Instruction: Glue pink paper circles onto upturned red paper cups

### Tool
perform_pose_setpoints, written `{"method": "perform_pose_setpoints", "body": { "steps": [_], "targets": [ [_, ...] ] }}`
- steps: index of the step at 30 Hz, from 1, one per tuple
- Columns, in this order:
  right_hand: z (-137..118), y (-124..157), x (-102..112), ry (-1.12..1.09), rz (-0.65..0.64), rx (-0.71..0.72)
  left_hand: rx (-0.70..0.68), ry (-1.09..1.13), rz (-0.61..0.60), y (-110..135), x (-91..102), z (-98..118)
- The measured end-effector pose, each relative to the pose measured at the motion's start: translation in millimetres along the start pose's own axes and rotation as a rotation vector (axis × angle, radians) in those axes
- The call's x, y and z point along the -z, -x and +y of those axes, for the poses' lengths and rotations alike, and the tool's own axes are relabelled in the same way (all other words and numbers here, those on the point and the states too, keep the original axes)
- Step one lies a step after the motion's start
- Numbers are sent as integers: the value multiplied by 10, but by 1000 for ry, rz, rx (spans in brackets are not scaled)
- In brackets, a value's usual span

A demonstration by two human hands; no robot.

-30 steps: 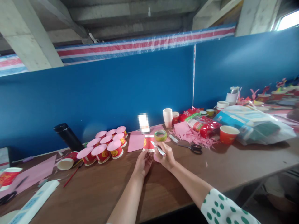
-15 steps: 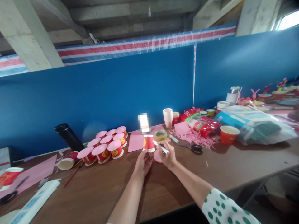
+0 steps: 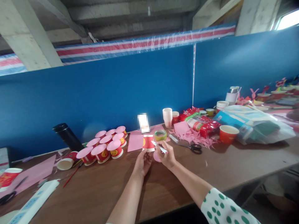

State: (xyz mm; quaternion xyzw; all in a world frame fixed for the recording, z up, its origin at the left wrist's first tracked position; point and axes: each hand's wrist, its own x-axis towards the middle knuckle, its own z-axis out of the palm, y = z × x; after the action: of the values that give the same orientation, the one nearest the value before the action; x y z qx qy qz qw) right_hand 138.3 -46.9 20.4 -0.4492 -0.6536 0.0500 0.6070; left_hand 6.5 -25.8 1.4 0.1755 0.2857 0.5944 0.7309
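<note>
My left hand (image 3: 143, 162) is closed round the base of an upside-down red paper cup (image 3: 148, 142), holding it up over the brown table (image 3: 98, 193). My right hand (image 3: 166, 156) is closed on a white marker (image 3: 158, 147) whose tip touches the cup's right side. The same hand also pins a small pink paper disc (image 3: 157, 156) against its fingers. A roll of green tape (image 3: 160, 135) lies just behind the cup.
Several upturned red cups topped with pink discs (image 3: 105, 147) stand at the left, with a black flask (image 3: 66, 136) behind them. Scissors (image 3: 193, 148), pink scraps (image 3: 193, 136), a red cup (image 3: 228, 133) and a plastic bag (image 3: 254, 124) lie on the right. A blue partition (image 3: 116, 90) backs the table.
The marker tip has shifted slightly along the cup's side. Both hands stay in place.
</note>
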Motion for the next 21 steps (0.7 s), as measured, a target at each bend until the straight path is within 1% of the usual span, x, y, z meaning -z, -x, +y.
{"method": "perform_pose_setpoints", "body": {
  "steps": [6, 21],
  "targets": [
    [-4, -2, 1, 4, 0, 27, 4, -1, 2, 0, -3, 3],
    [16, -2, -4, -10, -6, 23, 2, -8, 4, 18, -16, 0]
  ]
}}
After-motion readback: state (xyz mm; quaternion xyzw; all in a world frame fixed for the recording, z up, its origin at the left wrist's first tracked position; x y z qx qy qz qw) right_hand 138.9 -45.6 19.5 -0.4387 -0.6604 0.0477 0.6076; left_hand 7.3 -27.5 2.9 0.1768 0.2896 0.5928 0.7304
